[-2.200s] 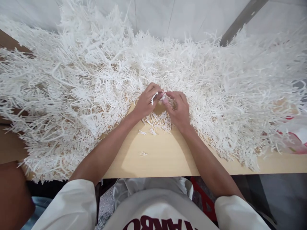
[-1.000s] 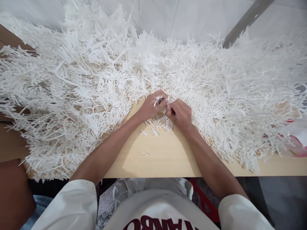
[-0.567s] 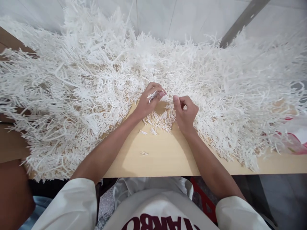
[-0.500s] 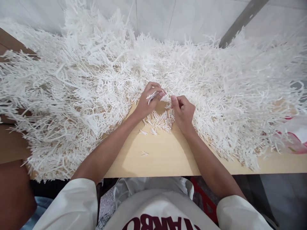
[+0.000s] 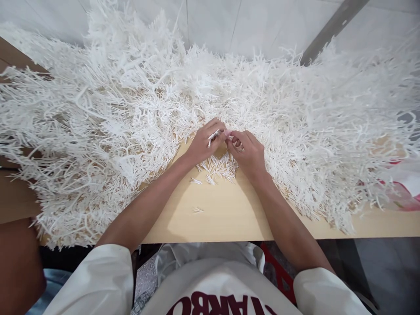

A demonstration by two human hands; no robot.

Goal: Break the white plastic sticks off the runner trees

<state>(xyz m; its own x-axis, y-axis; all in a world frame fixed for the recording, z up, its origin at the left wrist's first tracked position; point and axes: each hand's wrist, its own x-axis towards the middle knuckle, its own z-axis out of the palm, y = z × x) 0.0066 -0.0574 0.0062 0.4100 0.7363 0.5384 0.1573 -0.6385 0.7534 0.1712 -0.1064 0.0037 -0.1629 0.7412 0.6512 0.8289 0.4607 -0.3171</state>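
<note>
My left hand (image 5: 204,143) is closed, with white branched sprigs (image 5: 211,138) sticking out between its thumb and fingers. My right hand (image 5: 250,152) meets it at the fingertips, thumb and fingers pinched together. Whatever lies in that right-hand pinch is mostly hidden. Just below both hands, several short white forked pieces (image 5: 218,168) lie in a loose heap on the pale wooden tabletop (image 5: 216,218). A large pile of white, thin-stemmed branching sprigs (image 5: 138,105) surrounds the hands on the far side, left and right.
A single small white piece (image 5: 197,210) lies nearer the table's front edge. Clear plastic with red markings (image 5: 402,194) sits at the far right. Cardboard (image 5: 19,59) stands at the left, a grey metal bar (image 5: 331,33) behind. Another person's limb (image 5: 19,267) shows at lower left.
My right hand has moved a little left and its fingertips now meet those of my left hand. My left fingers have closed further around the sprigs.
</note>
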